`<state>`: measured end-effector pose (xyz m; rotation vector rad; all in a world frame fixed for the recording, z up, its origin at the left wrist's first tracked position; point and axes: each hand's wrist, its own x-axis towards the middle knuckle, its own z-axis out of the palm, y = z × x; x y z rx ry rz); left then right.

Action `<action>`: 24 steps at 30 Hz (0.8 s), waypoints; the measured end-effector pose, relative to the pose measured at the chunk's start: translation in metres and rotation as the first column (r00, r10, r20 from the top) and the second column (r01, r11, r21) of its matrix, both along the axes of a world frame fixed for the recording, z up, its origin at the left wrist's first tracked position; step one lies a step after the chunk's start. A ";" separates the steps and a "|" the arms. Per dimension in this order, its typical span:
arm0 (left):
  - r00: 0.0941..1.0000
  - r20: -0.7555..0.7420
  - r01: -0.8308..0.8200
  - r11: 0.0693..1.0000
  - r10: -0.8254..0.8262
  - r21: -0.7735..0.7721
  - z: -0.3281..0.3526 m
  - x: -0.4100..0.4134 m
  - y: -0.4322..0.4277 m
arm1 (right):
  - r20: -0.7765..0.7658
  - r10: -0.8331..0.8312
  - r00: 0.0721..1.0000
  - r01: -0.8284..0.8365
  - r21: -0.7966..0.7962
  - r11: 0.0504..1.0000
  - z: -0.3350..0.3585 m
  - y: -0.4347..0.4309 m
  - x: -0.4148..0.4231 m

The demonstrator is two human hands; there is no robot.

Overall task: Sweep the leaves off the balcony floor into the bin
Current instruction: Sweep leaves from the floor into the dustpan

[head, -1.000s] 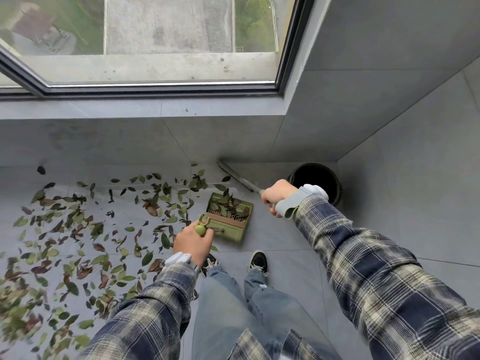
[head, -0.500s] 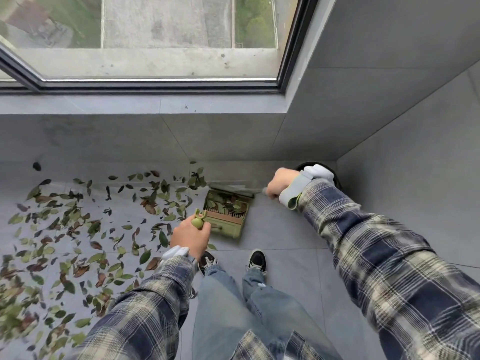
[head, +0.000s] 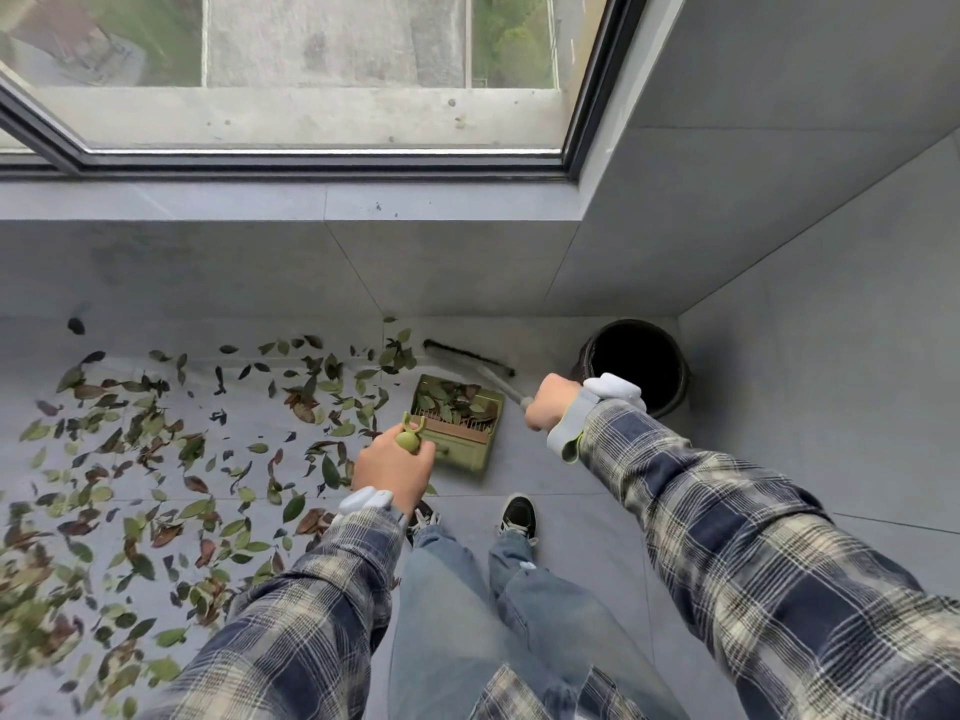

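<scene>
Leaves [head: 156, 459]: mixed green and brown, thin and loose, spread thickly over the left half of the balcony floor [head: 597, 501] and thinning toward the middle. Judged very light and dry, likely to skate or lift with any draught or quick stroke. Not something to pick up by hand, so the tools do the work. A small load already lies in the green dustpan [head: 457, 423], which sits just ahead of the person's shoes; whether it rests on the tiles or hangs just clear I cannot tell. The pan looks like stiff, light plastic, best held at the top of its upright handle and kept level so the load does not slide out. Left hand [head: 395, 472]: fingers [head: 423, 452] clenched round that green handle end. Right hand [head: 550, 402]: fingers [head: 537, 415] wrapped tight round the pale shaft of the broom [head: 467, 356], whose dark bristle head lies along the foot of the wall just beyond the pan. Bin [head: 636, 363]: black, round, mouth open, standing in the corner just past the right hand and near the pan.
</scene>
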<state>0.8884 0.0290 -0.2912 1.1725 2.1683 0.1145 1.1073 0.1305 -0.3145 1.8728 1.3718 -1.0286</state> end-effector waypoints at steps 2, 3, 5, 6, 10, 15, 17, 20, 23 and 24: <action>1.000 0.011 -0.005 1.000 0.005 0.003 0.001 0.000 0.001 | 0.021 0.007 1.000 -0.006 -0.035 0.999 0.005 -0.007 0.002; 1.000 0.018 -0.006 1.000 0.006 0.002 0.001 -0.001 0.001 | 0.023 -0.005 1.000 0.006 -0.037 0.999 0.009 -0.007 0.004; 1.000 0.020 0.012 1.000 -0.012 -0.009 0.003 -0.001 0.001 | -0.017 -0.027 0.999 0.027 -0.032 0.999 0.025 -0.003 0.006; 1.000 0.016 0.019 1.000 -0.019 -0.013 0.004 -0.002 0.001 | -0.043 -0.036 0.998 0.035 -0.038 0.999 0.044 -0.003 0.003; 0.999 0.025 0.030 0.999 -0.030 -0.016 0.009 -0.004 -0.006 | -0.082 -0.092 0.992 0.092 -0.011 0.996 0.074 -0.001 0.003; 0.993 0.113 0.030 1.000 -0.030 0.003 0.014 -0.019 -0.015 | -0.087 -0.109 0.990 0.115 0.058 0.992 0.107 -0.019 0.000; 0.988 0.134 0.070 0.997 -0.072 0.016 0.027 -0.023 -0.017 | -0.111 -0.178 0.978 0.186 0.066 0.980 0.131 -0.028 -0.002; 0.987 0.113 0.109 0.993 -0.114 0.047 0.038 -0.023 -0.011 | -0.113 -0.212 0.971 0.223 0.089 0.971 0.144 -0.028 0.000; 0.983 0.093 0.154 0.987 -0.157 0.045 0.053 -0.023 -0.009 | -0.094 -0.237 0.967 0.246 0.089 0.965 0.149 -0.039 0.002; 0.982 0.089 0.164 0.985 -0.168 0.048 0.057 -0.023 -0.009 | -0.088 -0.236 0.968 0.244 0.093 0.965 0.149 -0.042 0.002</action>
